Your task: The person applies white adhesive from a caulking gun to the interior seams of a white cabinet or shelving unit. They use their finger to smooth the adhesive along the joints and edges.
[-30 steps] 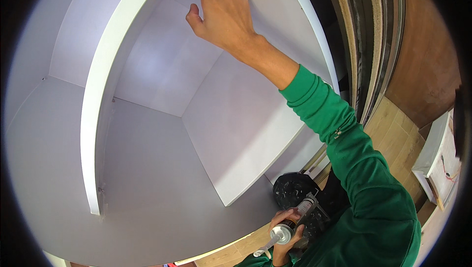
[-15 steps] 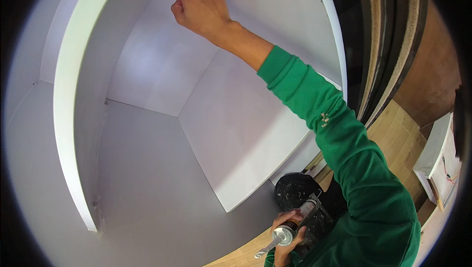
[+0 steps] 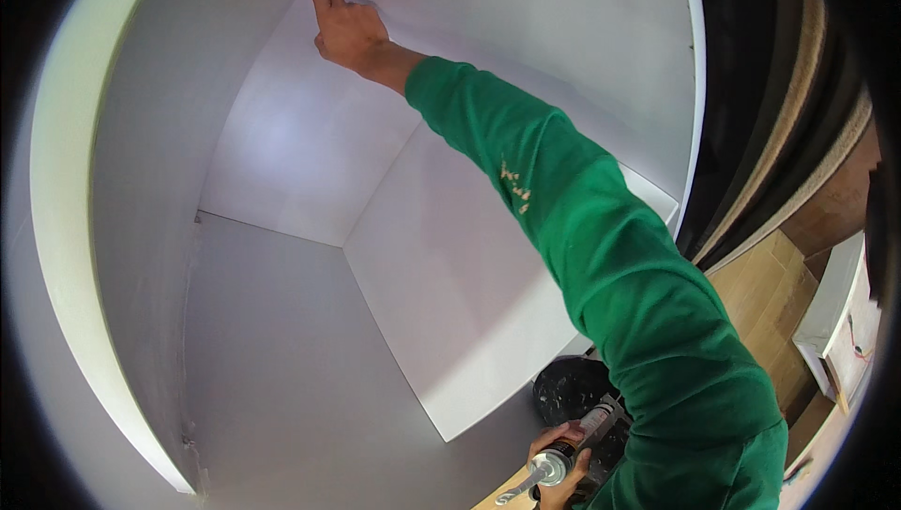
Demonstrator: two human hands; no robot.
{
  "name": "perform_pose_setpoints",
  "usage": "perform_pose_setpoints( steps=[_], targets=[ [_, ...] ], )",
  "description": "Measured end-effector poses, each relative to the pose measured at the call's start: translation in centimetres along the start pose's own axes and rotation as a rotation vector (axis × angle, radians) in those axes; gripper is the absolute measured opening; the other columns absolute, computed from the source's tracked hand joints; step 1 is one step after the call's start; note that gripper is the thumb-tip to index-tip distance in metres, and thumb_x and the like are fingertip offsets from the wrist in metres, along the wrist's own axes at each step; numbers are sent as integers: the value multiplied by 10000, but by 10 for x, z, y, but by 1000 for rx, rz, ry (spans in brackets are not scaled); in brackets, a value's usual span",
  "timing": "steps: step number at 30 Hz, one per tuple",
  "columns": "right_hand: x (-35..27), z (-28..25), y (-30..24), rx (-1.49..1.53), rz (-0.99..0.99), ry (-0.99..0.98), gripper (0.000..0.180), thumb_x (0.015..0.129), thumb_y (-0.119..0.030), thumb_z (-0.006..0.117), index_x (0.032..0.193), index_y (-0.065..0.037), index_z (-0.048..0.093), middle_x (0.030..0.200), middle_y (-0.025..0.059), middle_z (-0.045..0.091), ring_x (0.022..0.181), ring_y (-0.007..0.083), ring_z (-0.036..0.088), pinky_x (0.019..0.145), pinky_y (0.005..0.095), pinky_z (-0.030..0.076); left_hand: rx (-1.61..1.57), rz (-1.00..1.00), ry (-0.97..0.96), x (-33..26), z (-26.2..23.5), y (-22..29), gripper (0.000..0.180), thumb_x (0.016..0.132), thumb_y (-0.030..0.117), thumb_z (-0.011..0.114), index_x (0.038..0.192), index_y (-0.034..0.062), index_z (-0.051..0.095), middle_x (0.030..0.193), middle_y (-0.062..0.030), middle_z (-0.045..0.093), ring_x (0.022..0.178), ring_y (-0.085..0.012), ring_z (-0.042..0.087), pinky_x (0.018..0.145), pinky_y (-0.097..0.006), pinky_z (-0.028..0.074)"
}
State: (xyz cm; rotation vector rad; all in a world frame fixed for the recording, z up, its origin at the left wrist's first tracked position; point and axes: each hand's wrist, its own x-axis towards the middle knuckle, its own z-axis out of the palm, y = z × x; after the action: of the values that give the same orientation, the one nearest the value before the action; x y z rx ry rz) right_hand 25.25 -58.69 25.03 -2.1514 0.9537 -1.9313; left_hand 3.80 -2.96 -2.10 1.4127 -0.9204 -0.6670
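Head view, inside of a white cabinet [image 3: 282,322]. My right hand [image 3: 349,30] is at about 11 o'clock, arm in a green sleeve [image 3: 601,238] stretched fully up; index finger extended, its tip pressed on the seam where the top panel meets the back panel, other fingers loosely curled, nothing gripped in it

My left hand [image 3: 560,463] is at about 5 o'clock, low at the frame edge, fingers wrapped tight around a caulking gun [image 3: 563,458]; its metal front end and nozzle point toward 8 o'clock, away from the cabinet seam. Hands well apart

Black round bucket-like object [image 3: 572,388] just above the gun; contents not discernible. Wooden floor [image 3: 760,294] at 3–4 o'clock, with stacked board edges [image 3: 798,116] leaning at 2 o'clock
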Motion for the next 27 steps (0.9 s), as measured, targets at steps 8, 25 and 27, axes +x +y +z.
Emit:
perform_pose_setpoints(
  steps=[8,25,27],
  targets=[
    [3,13,12,-11,13,-230,1003,795,-177,691,1634,-11,167,1062,197,667,817,349,709,701,452,602,-5,-11,8,8,1,-8,580,785,-32,829,1300,4,565,1047,-147,701,1028,-283,694,1030,-491,541],
    [-16,-13,5,413,296,-328,702,827,-229,662,1478,-38,483,1291,170,636,1148,329,659,945,456,556,-11,22,34,-2,0,-17,581,786,-46,823,1300,-1,558,1052,-154,696,1032,-278,689,1032,-486,538],
    [-46,-29,1,486,263,-212,729,836,-195,681,1516,-63,453,1158,138,656,971,294,659,862,419,559,-5,28,4,1,1,-14,584,783,-56,821,1300,-7,552,1050,-155,695,1036,-274,683,1031,-474,536]
  ],
)
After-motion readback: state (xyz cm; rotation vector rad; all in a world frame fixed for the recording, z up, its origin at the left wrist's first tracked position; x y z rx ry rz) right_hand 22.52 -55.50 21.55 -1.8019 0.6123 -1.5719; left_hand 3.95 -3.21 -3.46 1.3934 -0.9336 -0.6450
